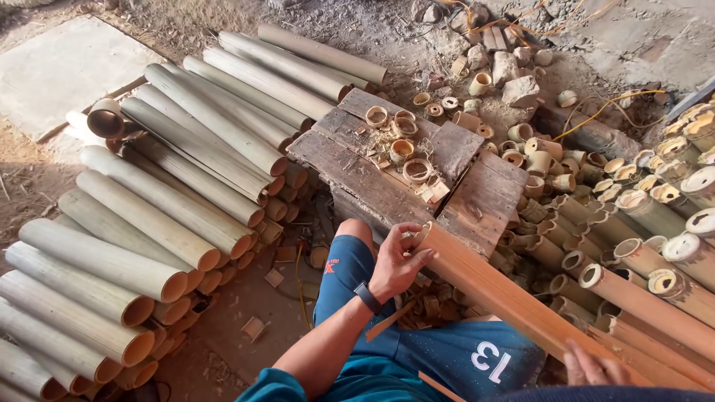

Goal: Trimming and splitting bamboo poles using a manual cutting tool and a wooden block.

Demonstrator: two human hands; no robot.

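My left hand [398,257] grips the far end of a long split bamboo piece [499,294] that lies slanted across my lap, orange inner side up. A black watch sits on that wrist. My right hand [592,366] holds the same piece lower down, near the bottom right edge, only partly in view. In front of my knees stands a low worn wooden bench [357,175] with several short bamboo rings [402,149] and shavings on it.
A big stack of long pale bamboo poles [164,193] lies to the left. More cut bamboo tubes [648,275] are heaped on the right, with small offcuts and stones [514,82] behind the bench. A concrete slab [67,67] lies at top left.
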